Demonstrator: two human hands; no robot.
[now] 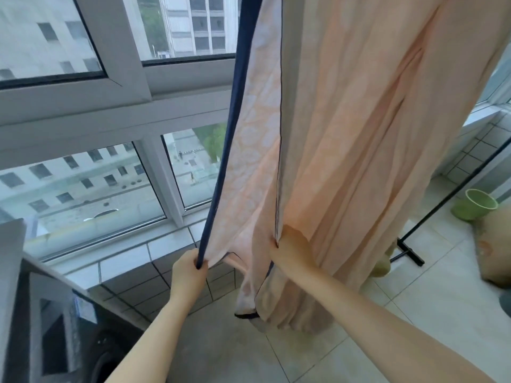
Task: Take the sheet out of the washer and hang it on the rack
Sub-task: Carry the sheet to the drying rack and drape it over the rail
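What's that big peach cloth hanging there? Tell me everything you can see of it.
The sheet is thin, peach-coloured fabric with a pale pattern on one face and a dark navy edge. It hangs down in long folds beside the window. Its top is out of view and its lower end is bunched close to the tiled floor. The left hand pinches the navy edge, and the right hand grips another edge, holding the two apart.

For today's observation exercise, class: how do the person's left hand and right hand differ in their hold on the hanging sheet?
The left hand pinches the broad navy border; the right hand grips an edge with thin dark piping. The left hand sits lower in the picture; the right hand sits higher, against the bunched folds. Both hold the same peach sheet.
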